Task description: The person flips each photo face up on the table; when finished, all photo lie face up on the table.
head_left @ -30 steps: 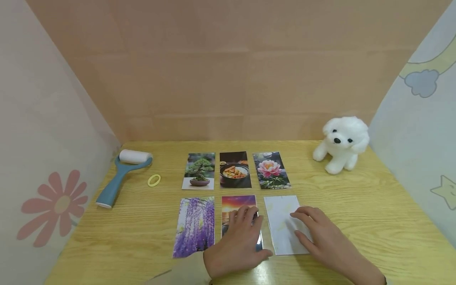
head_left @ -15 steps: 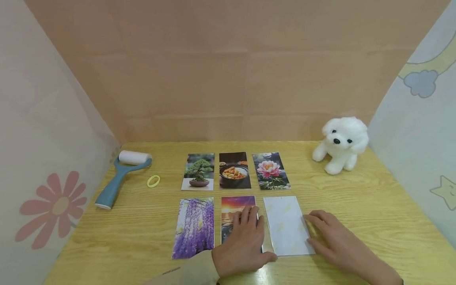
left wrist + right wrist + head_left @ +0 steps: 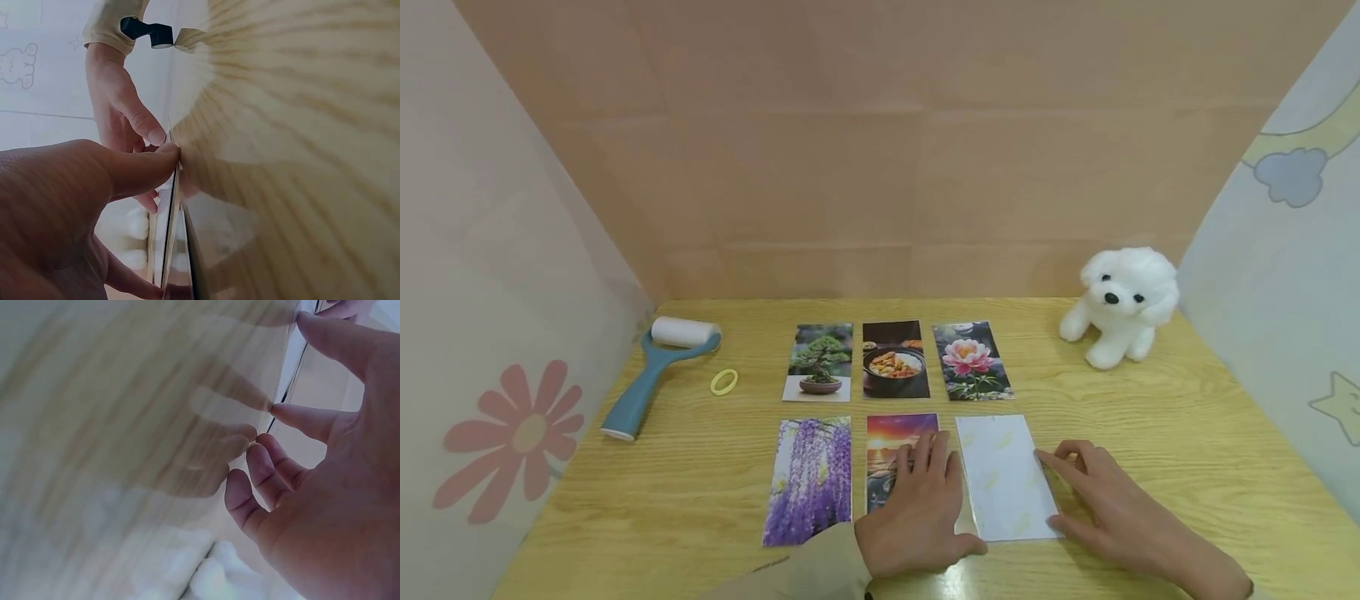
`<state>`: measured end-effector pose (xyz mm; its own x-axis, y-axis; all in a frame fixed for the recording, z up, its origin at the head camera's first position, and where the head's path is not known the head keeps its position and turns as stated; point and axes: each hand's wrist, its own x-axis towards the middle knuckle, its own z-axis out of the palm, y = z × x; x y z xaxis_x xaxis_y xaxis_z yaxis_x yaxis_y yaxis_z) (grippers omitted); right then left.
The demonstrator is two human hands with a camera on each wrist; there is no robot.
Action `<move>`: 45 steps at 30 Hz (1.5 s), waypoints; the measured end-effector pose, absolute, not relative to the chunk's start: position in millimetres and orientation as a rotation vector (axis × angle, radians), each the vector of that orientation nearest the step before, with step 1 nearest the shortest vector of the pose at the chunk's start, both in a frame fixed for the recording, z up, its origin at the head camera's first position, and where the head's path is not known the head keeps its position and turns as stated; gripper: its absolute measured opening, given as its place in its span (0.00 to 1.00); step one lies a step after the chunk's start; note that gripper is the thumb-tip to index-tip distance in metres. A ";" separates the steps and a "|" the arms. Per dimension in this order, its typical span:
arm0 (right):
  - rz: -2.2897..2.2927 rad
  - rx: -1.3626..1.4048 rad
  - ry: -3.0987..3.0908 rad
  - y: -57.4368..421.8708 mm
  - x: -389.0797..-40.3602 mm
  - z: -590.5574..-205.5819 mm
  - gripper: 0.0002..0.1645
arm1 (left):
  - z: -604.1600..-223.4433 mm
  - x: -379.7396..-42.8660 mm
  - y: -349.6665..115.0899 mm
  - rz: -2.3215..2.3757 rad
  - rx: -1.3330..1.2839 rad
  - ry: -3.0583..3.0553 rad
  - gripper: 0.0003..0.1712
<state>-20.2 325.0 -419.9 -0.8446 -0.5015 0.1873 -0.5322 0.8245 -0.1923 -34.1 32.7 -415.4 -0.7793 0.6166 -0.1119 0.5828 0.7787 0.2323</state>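
Note:
A blank white card [image 3: 1006, 479] lies on the wooden table at the front right in the head view, next to a sunset picture card [image 3: 901, 429]. My left hand [image 3: 916, 518] lies over the sunset card and hides its lower part. Its thumb touches the white card's near left corner. At the white card's right edge, my right hand [image 3: 1108, 504] touches with its index finger and thumb. The right wrist view shows the other fingers [image 3: 240, 490] of that hand loosely bent. A wisteria card [image 3: 808, 482] lies left of the sunset card.
Behind stand three picture cards in a row: a bonsai [image 3: 818, 362], a rice bowl [image 3: 896, 360] and a peony [image 3: 972, 361]. Left are a blue-handled lint roller [image 3: 655, 358] and a yellow ring [image 3: 724, 382]. A white plush dog [image 3: 1123, 304] sits at the back right.
My right hand has drawn back from over the white card to its right edge. The left hand has shifted slightly to the right. The cards look nearly unmoved.

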 end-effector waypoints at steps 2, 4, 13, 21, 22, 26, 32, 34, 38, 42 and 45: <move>0.354 0.830 -2.873 325.1 -20.6 -420.4 0.43 | -415.5 -34.4 33.0 0.279 0.957 2.788 0.59; 0.351 0.840 -2.865 324.9 -20.8 -420.7 0.43 | -415.3 -34.7 33.3 0.287 0.963 2.784 0.59; 0.352 0.862 -2.841 324.4 -20.8 -421.1 0.43 | -414.9 -37.8 34.9 0.424 0.954 2.711 0.59; 0.351 0.870 -2.842 323.3 -21.1 -420.7 0.42 | -408.6 -39.3 39.5 0.555 0.843 2.662 0.54; 0.356 0.871 -2.842 323.1 -21.2 -420.6 0.41 | -407.5 -39.3 39.8 0.571 0.832 2.661 0.53; 0.388 0.878 -2.845 322.2 -21.3 -420.4 0.41 | -404.1 -38.9 40.0 0.668 0.787 2.636 0.49; 0.473 0.875 -2.801 315.5 -20.5 -419.3 0.37 | -400.8 -38.1 40.5 0.993 0.728 2.522 0.43; 0.534 0.850 -2.797 310.3 -19.8 -417.1 0.32 | -400.9 -38.2 42.1 1.170 0.732 2.447 0.42; 0.734 0.743 -2.873 297.2 -17.6 -407.0 0.20 | -402.0 -37.7 46.0 1.437 0.719 2.298 0.43; 0.916 0.584 -3.012 285.4 -16.3 -393.2 0.18 | -402.3 -36.4 48.2 1.533 0.695 2.212 0.45; 0.986 0.487 -3.084 278.8 -16.4 -384.7 0.22 | -401.5 -36.2 48.6 1.566 0.720 2.165 0.44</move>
<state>-16.4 278.8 -384.7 -0.9471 -0.3189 -0.0351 -0.2393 0.7752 -0.5847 -36.2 48.6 -401.5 -0.8002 0.5997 -0.0019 0.1859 0.2511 0.9499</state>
